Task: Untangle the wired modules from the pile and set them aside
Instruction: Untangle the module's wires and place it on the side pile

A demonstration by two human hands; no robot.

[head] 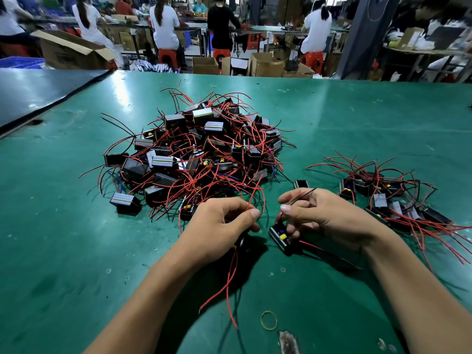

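A big pile of small black box modules with tangled red and black wires (196, 152) lies in the middle of the green table (63, 226). A smaller group of separated modules (390, 200) lies to the right. My left hand (222, 228) pinches a red wire between thumb and forefinger and holds a mostly hidden module under its palm; red wires hang from it toward me. My right hand (324, 218) holds a black module with a yellow part (281, 237) in its lower fingers and pinches a thin wire above it. The two hands are close together in front of the pile.
A single module (301, 184) lies just behind my right hand. A rubber band (268, 320) lies near the front edge. A dark panel (38, 90) covers the table's far left. Several people sit at benches beyond the table, among cardboard boxes.
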